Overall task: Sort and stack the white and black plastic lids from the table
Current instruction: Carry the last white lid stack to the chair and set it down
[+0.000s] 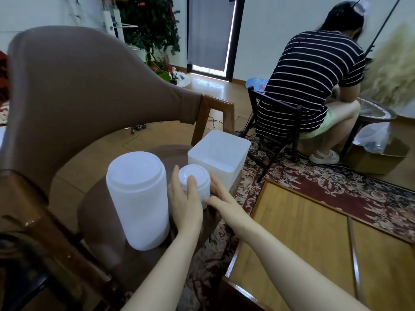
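A small stack of white round lids (197, 177) stands on the brown chair seat (101, 221). My left hand (186, 205) wraps round its near left side, thumb over the top lid. My right hand (219, 196) touches the stack's right side with extended fingers. A tall stack of larger white round lids (138, 198) stands just to the left. A stack of white square lids (219, 158) stands behind on the right. No black lids are in view.
The brown chair's backrest (89, 81) and wooden arm (215, 113) rise behind the stacks. A wooden table (314, 243) lies to the right over a patterned rug (336, 182). A seated person in a striped shirt (314, 81) faces away at the back right.
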`<state>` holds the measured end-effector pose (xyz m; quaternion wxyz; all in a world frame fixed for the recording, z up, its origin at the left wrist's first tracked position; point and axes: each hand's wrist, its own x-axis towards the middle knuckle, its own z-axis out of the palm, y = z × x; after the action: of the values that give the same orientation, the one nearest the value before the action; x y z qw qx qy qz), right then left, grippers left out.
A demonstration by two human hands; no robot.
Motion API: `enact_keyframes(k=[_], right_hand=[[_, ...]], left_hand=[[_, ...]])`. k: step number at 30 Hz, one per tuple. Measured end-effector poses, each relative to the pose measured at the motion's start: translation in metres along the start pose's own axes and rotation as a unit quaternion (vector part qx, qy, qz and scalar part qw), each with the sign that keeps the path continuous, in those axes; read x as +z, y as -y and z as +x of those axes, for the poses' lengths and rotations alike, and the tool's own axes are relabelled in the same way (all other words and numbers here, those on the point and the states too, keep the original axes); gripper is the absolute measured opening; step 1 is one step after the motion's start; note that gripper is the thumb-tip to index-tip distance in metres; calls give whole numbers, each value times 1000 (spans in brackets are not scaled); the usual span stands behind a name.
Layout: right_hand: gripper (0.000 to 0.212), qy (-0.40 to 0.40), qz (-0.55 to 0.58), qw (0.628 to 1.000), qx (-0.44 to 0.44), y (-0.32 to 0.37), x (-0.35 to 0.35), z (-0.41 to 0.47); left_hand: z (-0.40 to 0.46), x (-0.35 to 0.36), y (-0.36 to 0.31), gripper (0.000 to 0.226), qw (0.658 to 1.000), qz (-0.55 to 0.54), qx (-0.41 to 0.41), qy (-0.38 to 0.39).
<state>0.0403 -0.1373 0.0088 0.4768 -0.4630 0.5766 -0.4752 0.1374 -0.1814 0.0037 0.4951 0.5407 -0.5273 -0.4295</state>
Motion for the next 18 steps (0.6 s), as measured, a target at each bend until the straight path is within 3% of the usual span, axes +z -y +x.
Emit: enact_keyframes(k=[6,13,18], right_hand=[[32,-50,77,995,-27,-4,2,-26],[39,-140,171,974,-46,-10,-4,-60],[58,-226,151,958,-87,-1,-53,-108]], left_hand=[[-31,0,-1,39,998,-54,9,5],[-73,2,-15,25,986,-165,-18,23],[-111,21,-43,23,947,-293,-83,107]])
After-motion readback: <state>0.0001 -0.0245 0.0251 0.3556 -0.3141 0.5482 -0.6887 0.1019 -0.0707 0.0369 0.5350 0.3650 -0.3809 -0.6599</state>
